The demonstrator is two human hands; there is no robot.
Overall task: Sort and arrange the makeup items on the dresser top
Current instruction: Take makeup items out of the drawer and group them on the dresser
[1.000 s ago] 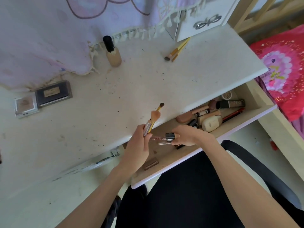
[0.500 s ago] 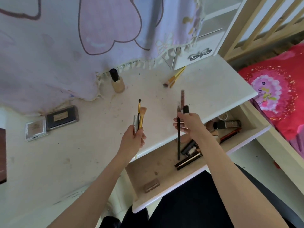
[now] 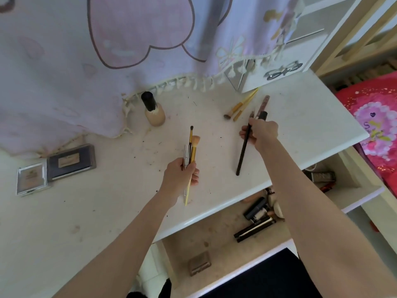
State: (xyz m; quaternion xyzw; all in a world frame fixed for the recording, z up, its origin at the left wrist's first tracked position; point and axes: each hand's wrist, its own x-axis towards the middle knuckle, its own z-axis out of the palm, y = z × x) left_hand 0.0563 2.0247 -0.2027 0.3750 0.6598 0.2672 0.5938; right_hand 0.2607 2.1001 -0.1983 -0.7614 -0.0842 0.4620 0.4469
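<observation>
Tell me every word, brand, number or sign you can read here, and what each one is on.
Nothing here reads clearly enough to quote.
Dark tube in the drawer: light lettering, too blurred to read.
Dark compact: tan label, print too small to read.
Pale compact: faint mark on the lid, unreadable.
Pink bedcover: loose coloured letter shapes, no word made out.
White box: a metal bow ornament only, no text.

Two compacts (image 3: 55,168) — one foundation bottle (image 3: 154,114) — two hands (image 3: 179,175).

Matt, seemingly painted dresser top (image 3: 129,190)
</observation>
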